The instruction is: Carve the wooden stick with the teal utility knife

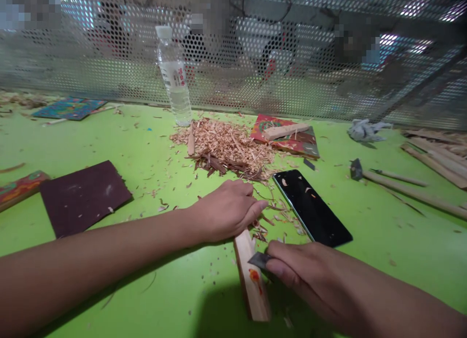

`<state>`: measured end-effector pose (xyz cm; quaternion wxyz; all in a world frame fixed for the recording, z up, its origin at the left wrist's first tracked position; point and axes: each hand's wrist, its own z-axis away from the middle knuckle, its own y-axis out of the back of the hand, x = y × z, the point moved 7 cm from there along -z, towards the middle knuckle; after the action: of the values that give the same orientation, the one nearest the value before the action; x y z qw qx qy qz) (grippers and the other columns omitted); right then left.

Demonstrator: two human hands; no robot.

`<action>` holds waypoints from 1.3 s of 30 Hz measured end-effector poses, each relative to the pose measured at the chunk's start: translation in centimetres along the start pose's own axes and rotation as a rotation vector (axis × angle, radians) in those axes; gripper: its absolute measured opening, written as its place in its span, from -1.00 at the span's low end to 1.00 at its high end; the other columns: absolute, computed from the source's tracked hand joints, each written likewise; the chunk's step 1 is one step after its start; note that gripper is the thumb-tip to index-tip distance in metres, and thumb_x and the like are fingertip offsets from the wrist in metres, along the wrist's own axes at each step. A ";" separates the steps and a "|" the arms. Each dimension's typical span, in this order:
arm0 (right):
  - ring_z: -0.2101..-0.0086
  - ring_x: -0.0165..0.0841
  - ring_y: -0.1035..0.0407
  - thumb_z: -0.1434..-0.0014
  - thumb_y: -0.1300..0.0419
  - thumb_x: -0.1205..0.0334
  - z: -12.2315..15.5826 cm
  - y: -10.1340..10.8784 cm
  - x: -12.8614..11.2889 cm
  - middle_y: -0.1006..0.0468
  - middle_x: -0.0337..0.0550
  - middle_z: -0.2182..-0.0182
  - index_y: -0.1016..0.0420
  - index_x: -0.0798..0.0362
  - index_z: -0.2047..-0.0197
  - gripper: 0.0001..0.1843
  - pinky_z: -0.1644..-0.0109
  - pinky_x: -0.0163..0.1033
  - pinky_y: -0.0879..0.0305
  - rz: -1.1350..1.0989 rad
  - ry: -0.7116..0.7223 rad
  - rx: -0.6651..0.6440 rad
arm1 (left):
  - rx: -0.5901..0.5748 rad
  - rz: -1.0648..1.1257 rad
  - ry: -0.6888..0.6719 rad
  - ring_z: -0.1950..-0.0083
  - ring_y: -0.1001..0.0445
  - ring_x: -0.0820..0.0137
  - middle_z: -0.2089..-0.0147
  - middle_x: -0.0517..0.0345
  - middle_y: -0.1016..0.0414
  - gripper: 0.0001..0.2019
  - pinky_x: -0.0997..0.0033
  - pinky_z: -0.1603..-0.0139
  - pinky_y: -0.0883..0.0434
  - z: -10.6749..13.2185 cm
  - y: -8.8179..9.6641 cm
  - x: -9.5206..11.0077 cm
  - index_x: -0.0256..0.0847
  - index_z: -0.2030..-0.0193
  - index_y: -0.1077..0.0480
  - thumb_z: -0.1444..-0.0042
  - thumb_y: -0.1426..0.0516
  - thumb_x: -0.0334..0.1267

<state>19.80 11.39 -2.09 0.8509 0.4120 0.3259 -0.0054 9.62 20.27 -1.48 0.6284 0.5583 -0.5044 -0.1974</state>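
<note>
A pale wooden stick (253, 284) with a red-orange painted mark lies on the green table (146, 148) near the front edge. My left hand (226, 211) is closed over its far end, fingers curled down on it. My right hand (302, 275) pinches a small dark metal blade (260, 260) whose edge rests against the stick's right side. A black phone (312, 207) lies just right of my left hand, flecked with shavings.
A heap of wood shavings (228, 146) sits mid-table with a water bottle (175, 78) behind it. Dark sandpaper sheet (83, 196) lies at left, a painted board (286, 136) behind the phone, a hammer (397, 189) and wooden sticks (438, 155) at right. Perforated metal screen (292, 61) closes the back.
</note>
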 end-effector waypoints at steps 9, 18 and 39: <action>0.50 -0.34 -0.24 -0.50 0.11 0.17 -0.4 -0.6 -0.3 -0.51 -0.21 0.40 -0.32 -0.03 0.24 -0.72 0.42 -0.23 0.02 0.100 -0.033 -0.004 | 0.043 -0.001 0.033 0.25 -0.35 0.25 0.32 0.00 -0.41 -0.24 0.17 0.08 -0.33 0.1 -0.1 -0.1 -0.27 0.32 -0.52 -0.54 0.40 -0.01; 0.50 -0.36 -0.32 -0.57 0.17 0.06 -0.3 -0.7 -0.3 -0.53 -0.25 0.41 -0.35 -0.03 0.20 -0.62 0.38 -0.27 -0.11 0.035 -0.019 0.027 | 0.025 -0.044 0.040 0.26 -0.35 0.26 0.31 0.00 -0.42 -0.28 0.20 0.11 -0.32 -0.1 -0.1 0.0 -0.27 0.35 -0.50 -0.55 0.36 -0.06; 0.47 -0.36 -0.35 -0.55 0.11 0.12 0.5 -0.2 0.4 -0.56 -0.22 0.40 -0.38 -0.02 0.30 -0.60 0.35 -0.27 -0.18 0.053 -0.026 0.096 | -0.058 -0.134 0.051 0.24 -0.42 0.24 0.29 0.00 -0.49 -0.42 0.17 0.08 -0.35 -0.4 0.0 0.3 -0.31 0.31 -0.57 -0.55 0.19 -0.18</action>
<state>20.36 11.03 -2.21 0.8341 0.4609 0.3031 -0.0040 10.11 20.20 -1.32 0.6425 0.5770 -0.4439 -0.2391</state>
